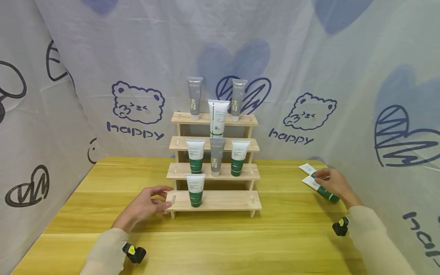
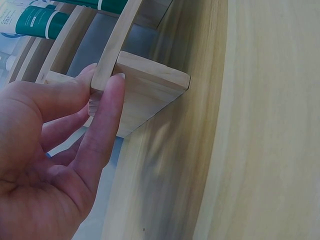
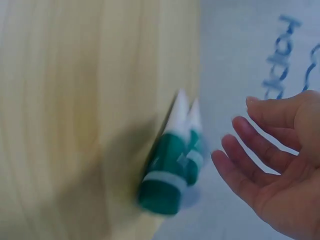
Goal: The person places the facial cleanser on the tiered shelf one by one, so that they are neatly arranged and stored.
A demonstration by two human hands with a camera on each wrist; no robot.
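Note:
A stepped wooden display rack [image 1: 220,200] stands on the table, and my left hand [image 1: 149,204] pinches the left end of its lowest board [image 2: 107,60] between thumb and fingers. On that board a white-and-green squeeze tube [image 1: 195,190] stands upright, left of centre. Far to the right, two more white-and-green tubes lie side by side on the table, the nearer tube [image 1: 321,189] and the farther tube [image 1: 307,169]. My right hand [image 1: 331,184] is over them with fingers loosely bent; in the right wrist view a gap shows between its fingertips and both tubes.
Higher boards carry a row with a grey tube [image 1: 216,156] between two white-and-green ones, then a taller white tube [image 1: 218,118], and two grey tubes, left [image 1: 194,97] and right [image 1: 238,99], on top. A printed curtain [image 1: 275,76] hangs behind and beside the table [image 1: 206,248].

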